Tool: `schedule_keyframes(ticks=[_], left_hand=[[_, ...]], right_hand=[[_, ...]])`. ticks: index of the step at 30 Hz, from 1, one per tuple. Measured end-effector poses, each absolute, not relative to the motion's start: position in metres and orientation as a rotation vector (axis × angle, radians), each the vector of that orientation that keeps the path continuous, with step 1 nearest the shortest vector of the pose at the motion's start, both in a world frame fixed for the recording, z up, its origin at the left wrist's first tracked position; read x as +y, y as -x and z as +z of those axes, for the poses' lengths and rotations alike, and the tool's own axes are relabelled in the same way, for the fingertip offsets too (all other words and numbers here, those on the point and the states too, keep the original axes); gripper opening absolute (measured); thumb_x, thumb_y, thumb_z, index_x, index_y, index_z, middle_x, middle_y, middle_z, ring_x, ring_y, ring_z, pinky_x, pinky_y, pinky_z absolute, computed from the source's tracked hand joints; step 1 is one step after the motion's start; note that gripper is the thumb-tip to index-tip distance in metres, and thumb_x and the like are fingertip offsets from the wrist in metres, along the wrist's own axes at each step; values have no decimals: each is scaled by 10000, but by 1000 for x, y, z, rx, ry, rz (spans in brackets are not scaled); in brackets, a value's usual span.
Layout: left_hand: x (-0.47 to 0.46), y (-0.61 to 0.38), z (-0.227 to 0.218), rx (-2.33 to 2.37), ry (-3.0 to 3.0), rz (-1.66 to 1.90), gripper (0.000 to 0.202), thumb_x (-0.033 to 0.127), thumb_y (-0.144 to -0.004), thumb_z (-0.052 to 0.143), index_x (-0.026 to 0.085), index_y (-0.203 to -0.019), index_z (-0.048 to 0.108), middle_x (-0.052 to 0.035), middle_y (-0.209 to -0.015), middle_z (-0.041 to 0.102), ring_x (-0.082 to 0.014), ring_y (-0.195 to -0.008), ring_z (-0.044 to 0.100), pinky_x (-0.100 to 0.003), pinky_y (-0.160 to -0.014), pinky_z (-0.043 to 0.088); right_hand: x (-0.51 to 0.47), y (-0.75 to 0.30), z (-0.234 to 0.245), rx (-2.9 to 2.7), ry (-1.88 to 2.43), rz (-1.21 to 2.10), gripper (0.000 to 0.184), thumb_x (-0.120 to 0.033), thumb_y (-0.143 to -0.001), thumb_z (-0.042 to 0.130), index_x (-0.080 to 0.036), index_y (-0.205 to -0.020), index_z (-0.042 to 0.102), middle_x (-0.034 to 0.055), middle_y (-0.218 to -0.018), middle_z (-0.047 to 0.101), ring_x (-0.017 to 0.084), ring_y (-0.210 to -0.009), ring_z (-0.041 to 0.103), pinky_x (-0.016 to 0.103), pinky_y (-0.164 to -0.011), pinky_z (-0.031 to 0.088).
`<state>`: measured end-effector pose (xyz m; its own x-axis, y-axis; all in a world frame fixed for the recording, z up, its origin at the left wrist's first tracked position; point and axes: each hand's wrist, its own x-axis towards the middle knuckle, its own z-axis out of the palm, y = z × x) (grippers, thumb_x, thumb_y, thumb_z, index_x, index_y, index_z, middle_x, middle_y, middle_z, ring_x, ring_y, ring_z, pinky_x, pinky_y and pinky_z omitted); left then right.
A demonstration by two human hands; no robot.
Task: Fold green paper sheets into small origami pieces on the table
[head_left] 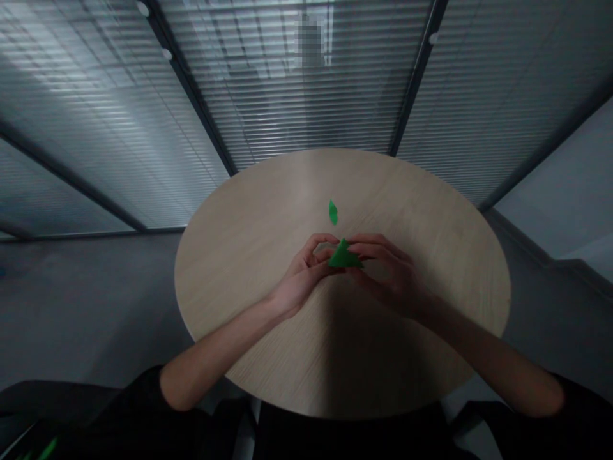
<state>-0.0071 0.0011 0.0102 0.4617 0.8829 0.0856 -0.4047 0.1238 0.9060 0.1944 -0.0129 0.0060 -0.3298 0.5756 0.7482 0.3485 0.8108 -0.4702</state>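
Observation:
Between my two hands is a green folded piece, paper by its look, roughly triangular with its point up (345,255). My left hand (311,265) pinches its left side, thumb along the lower edge and forefinger curled near the tip. On the other side, my right hand (390,271) grips it with fingers over the upper right and thumb below. Beyond the fingertips a smaller, narrow green piece (333,212) lies on the round wooden table (239,255), touched by neither hand.
Glass partitions with blinds (306,115) stand just past the table's far edge, with dark frame posts between them. A dark chair (52,399) is at the lower left. My shadow falls across the near part of the table.

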Motion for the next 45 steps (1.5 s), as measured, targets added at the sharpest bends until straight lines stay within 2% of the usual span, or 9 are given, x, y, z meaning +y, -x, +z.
schedule_keyframes(ticks=[4,8,12,16,19,23,26,34,45], left_hand=[[0,7,10,527,-1059,969,398,250,-840,820,244,-1144,562,-45,-973,780,-226,-911,769,-432,-924,595],[1,7,9,518,-1100,949,392,286,-868,810,242,-1159,551,-56,-975,775,-234,-924,770,-427,-898,606],[1,6,4,542,-1324,995,354,283,-907,770,244,-1178,546,-49,-963,756,-192,-841,753,-354,-813,613],[-3,6,1,735,-1751,1247,399,216,-875,783,223,-1215,575,-86,-1128,707,-204,-1011,702,-361,-888,594],[-7,8,3,826,-2027,1363,437,209,-850,820,216,-1228,600,-61,-1061,705,-192,-957,679,-353,-861,584],[-8,13,5,797,-2147,1382,191,188,-940,731,194,-1114,654,-35,-915,717,-148,-793,683,-281,-724,575],[-7,17,6,788,-2148,1413,104,151,-961,691,185,-1059,680,-44,-914,733,-139,-788,697,-256,-708,576],[-8,16,8,757,-1995,1423,119,165,-957,698,184,-1075,706,-67,-1019,771,-139,-862,735,-231,-762,610],[-12,13,11,735,-1703,1371,160,196,-890,780,188,-1048,755,-59,-992,791,-137,-760,764,-211,-711,657]], right_hand=[[-15,-194,10,-1990,679,263,401,-162,-919,690,-260,-1298,605,118,-1313,651,265,-1205,660,473,-979,611],[-16,-192,12,-1925,659,226,305,-165,-923,690,-261,-1211,653,100,-1216,690,241,-1090,697,440,-919,626],[-17,-192,15,-1887,667,178,208,-139,-930,671,-254,-1102,693,78,-1092,717,215,-962,713,400,-838,629],[-16,-193,14,-1858,710,94,197,-120,-930,672,-262,-1063,706,53,-1015,713,196,-904,706,369,-788,619],[-16,-195,13,-1867,724,51,208,-120,-924,693,-263,-1075,707,53,-1036,713,195,-916,706,369,-802,614],[-16,-196,12,-1878,723,7,226,-133,-929,703,-279,-1101,702,52,-1044,703,201,-921,705,373,-793,617],[-16,-197,13,-1881,715,6,233,-135,-928,712,-284,-1108,699,53,-1053,685,203,-937,698,372,-792,618],[-12,-200,11,-1910,661,52,205,-173,-954,706,-286,-1125,703,81,-1275,594,198,-992,687,371,-798,642],[-14,-201,12,-1900,675,26,233,-139,-951,702,-283,-1134,689,74,-1289,613,146,-820,710,322,-706,639]])
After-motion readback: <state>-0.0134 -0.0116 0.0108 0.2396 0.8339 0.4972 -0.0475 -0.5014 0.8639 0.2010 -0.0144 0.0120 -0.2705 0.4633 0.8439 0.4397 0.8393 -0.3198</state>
